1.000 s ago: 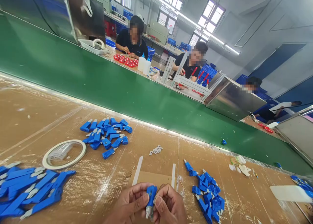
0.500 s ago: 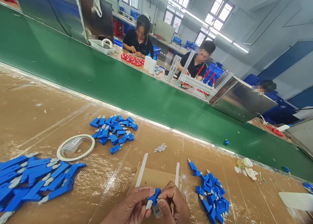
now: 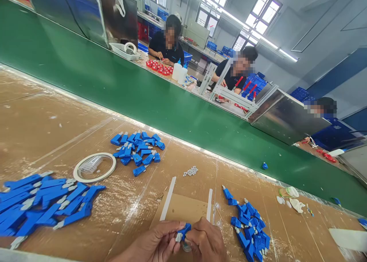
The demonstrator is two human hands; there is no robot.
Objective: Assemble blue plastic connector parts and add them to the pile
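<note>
At the bottom edge of the head view my left hand (image 3: 156, 243) and my right hand (image 3: 205, 242) pinch one small blue plastic connector (image 3: 183, 231) between their fingertips, its white tip pointing left. A small clear round piece (image 3: 187, 248) shows just under the connector, against my right thumb. A pile of small blue connectors (image 3: 249, 227) lies right of my hands. Another pile of blue connectors (image 3: 138, 151) sits further back on the left. Longer blue parts with white tips (image 3: 43, 204) lie heaped at the far left.
A roll of clear tape (image 3: 94, 167) lies flat near the left piles. A cluster of tiny white pieces (image 3: 190, 172) sits mid-table, with two white strips (image 3: 168, 198) on a cardboard sheet. A green conveyor belt (image 3: 137, 94) runs behind; several people work beyond it.
The connector has been turned from upright to lying almost sideways between my fingertips. The camera has tilted, so the table contents sit slightly higher and to the right.
</note>
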